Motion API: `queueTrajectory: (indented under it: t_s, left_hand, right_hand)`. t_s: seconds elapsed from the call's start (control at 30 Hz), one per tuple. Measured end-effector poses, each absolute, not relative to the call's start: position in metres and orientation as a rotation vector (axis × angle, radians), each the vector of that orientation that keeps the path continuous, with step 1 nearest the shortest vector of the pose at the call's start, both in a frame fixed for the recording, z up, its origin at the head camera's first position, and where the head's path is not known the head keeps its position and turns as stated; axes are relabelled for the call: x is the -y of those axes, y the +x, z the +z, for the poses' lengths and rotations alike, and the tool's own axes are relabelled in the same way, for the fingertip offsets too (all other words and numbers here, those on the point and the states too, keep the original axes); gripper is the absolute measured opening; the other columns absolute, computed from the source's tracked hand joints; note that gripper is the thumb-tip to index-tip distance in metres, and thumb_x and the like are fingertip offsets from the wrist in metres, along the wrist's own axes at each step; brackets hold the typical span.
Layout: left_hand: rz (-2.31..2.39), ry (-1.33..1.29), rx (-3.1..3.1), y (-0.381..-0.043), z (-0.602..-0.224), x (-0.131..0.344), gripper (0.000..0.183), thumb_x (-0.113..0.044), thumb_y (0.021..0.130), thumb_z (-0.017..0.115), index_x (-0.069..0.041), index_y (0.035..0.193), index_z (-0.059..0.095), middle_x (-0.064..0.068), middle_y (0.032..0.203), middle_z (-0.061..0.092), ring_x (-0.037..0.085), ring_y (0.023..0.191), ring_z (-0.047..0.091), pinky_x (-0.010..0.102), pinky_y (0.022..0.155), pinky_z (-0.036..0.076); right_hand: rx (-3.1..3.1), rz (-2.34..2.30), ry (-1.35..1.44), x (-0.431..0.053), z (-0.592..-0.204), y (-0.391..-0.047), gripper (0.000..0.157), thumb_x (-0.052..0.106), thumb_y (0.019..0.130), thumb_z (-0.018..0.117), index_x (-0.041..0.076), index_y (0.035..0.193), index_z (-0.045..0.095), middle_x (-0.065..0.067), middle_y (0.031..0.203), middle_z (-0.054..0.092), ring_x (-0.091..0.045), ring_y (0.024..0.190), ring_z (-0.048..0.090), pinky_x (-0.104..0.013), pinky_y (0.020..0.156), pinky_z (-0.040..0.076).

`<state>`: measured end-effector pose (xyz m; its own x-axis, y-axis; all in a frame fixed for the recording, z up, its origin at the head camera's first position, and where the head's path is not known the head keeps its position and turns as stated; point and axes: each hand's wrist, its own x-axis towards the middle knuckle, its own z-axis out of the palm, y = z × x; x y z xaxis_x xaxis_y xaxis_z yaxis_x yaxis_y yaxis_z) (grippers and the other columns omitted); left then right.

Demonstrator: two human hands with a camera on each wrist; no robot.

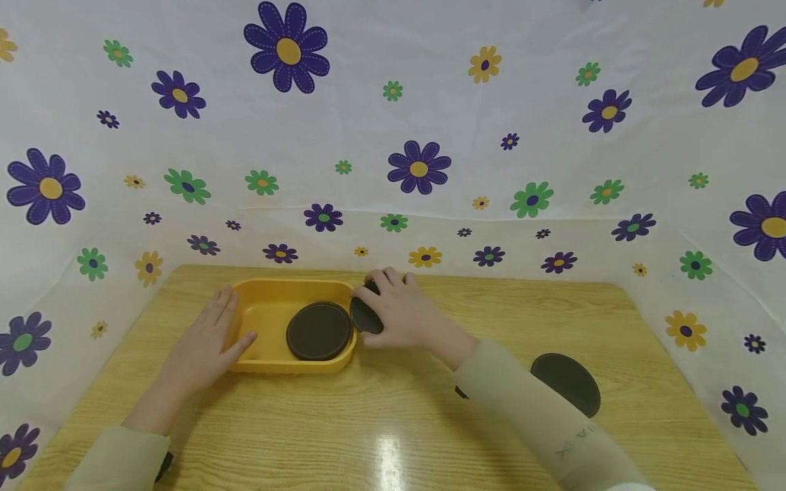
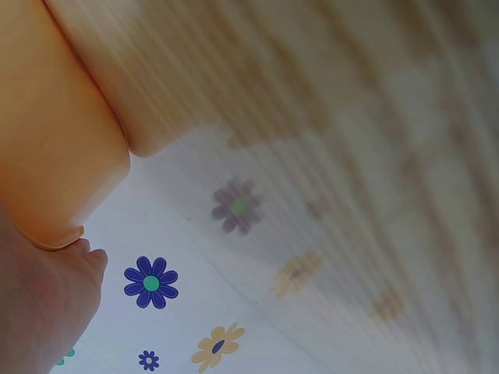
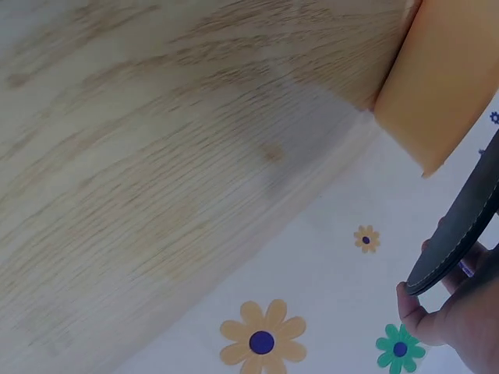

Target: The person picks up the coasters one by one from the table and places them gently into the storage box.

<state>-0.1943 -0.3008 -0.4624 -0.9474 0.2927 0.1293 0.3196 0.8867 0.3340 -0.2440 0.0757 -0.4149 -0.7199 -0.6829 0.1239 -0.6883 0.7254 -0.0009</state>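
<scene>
Fingers of right hand grip a tilted black disc by its edge; whether it touches the yellow tray is unclear. Left hand, straight-fingered, seems to steady the tray. Between hands, second disc lies inside; third disc, behind right sleeve.

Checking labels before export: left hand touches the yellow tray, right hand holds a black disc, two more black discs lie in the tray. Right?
Not quite. The head view shows one black disc in the yellow tray; the second disc lies on the table. The rest stands: left hand touching the tray, right hand holding its disc.
</scene>
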Motion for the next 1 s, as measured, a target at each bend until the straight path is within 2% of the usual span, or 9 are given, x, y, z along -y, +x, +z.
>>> queueTrajectory:
  t_s: [0.17,0.57,1.0]
  left_hand:
    - [-0.553,-0.486,2.973,-0.194,-0.462,0.3,0.091,-0.051,0.109,0.052,0.009,0.166,0.014,0.028,0.177,0.008,0.051,0.163,0.012,0.061,0.135,0.013]
    - [-0.543,-0.481,2.97,-0.195,-0.465,0.302,0.091,-0.05,0.108,0.054,0.008,0.166,0.014,0.029,0.176,0.01,0.05,0.163,0.012,0.061,0.135,0.013]
    - [-0.525,-0.47,2.977,-0.195,-0.464,0.301,0.092,-0.05,0.108,0.054,0.01,0.165,0.014,0.031,0.175,0.011,0.051,0.163,0.013,0.062,0.134,0.014]
  right_hand:
    - [2.814,0.094,1.156,-0.062,-0.413,-0.245,0.071,0.058,0.088,0.07,0.03,0.151,0.052,-0.011,0.151,0.048,-0.032,0.136,0.045,-0.051,0.097,0.046]
    - [2.831,0.042,1.161,-0.035,-0.414,-0.251,0.07,0.063,0.09,0.064,0.032,0.152,0.05,-0.007,0.154,0.045,-0.027,0.136,0.043,-0.048,0.098,0.043]
    - [2.812,0.011,1.178,-0.006,-0.419,-0.255,0.07,0.066,0.091,0.063,0.034,0.152,0.05,-0.005,0.154,0.046,-0.026,0.14,0.043,-0.049,0.104,0.044]
